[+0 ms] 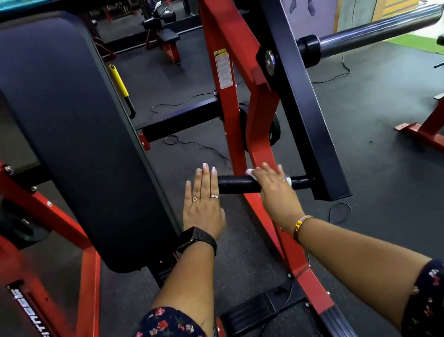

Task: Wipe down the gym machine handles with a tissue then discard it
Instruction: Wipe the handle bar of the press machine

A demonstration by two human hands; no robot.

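Note:
A black padded handle (237, 184) juts out horizontally from the black lever arm of a red gym machine. My right hand (274, 187) lies over the handle's right part and presses a white tissue (250, 172) against it; only a corner of the tissue shows past the fingers. My left hand (204, 202) hovers flat with straight fingers at the handle's free left end, fingertips just beside the end cap. It holds nothing.
A tall black back pad (71, 134) stands left of the hands. The red frame post (225, 79) and black lever arm (300, 96) rise behind the handle. A chrome plate sleeve (374, 31) sticks out right. Cables lie on the black rubber floor (384, 126).

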